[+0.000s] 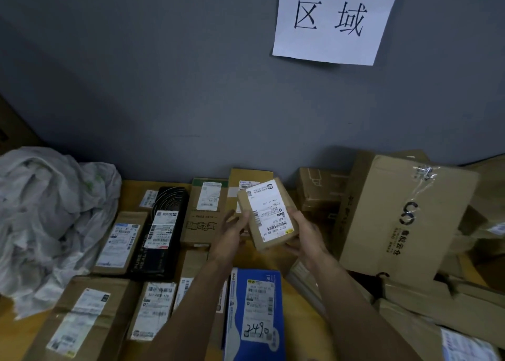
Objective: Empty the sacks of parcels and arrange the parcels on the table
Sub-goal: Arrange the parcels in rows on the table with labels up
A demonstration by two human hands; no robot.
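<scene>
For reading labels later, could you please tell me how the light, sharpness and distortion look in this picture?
Head view: dim light; wide-angle bending near the edges; the small box held by left hand and right hand has a fairly sharp label; tape glare on the large carton; bottom corners soft.

Plain grey wall [164, 73] across the whole upper view. High on it at the right, a white paper sign [328, 46] with large black characters 区域, top edge cut off by the frame.
</scene>
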